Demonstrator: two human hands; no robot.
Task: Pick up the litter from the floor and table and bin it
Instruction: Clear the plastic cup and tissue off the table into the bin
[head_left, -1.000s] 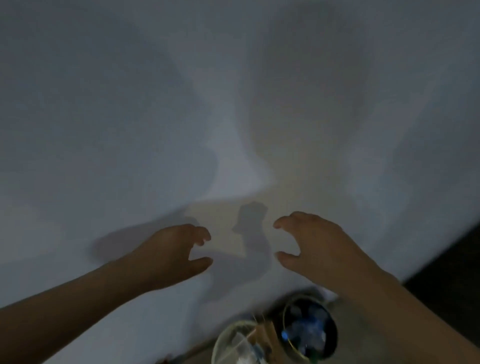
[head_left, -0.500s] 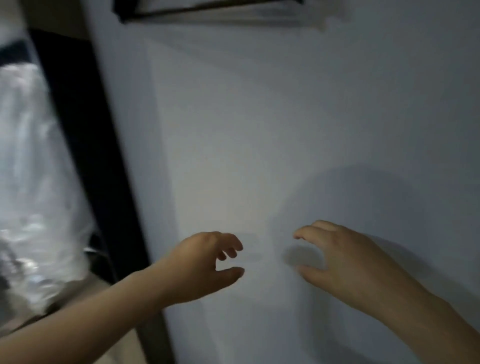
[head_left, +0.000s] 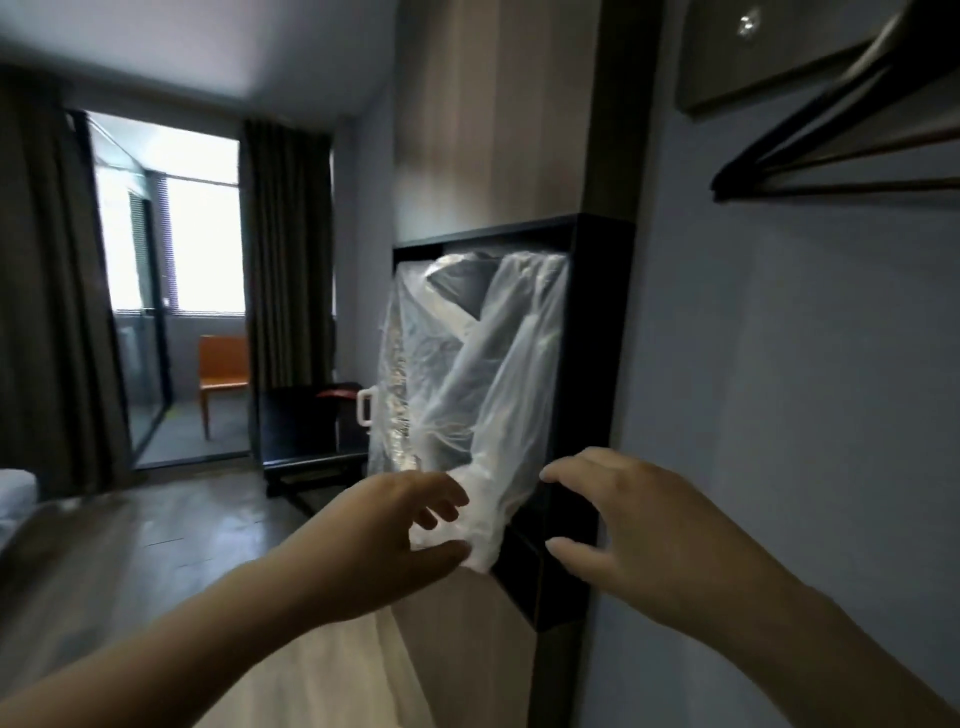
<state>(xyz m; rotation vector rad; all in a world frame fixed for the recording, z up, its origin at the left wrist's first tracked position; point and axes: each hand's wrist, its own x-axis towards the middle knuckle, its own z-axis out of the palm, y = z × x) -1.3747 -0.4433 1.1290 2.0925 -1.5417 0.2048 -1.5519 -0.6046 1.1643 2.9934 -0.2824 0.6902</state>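
Left hand (head_left: 384, 540), right hand (head_left: 641, 538) loosely curled; plastic bag (head_left: 483, 364) hangs between them

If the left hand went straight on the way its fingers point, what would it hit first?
Most likely the bunched lower end of the clear plastic cover hanging in the black niche, right ahead of the left hand; depth is unclear.

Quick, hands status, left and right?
Left hand: open, loosely curled, by the plastic cover, not gripping it.
Right hand: open, holding nothing.
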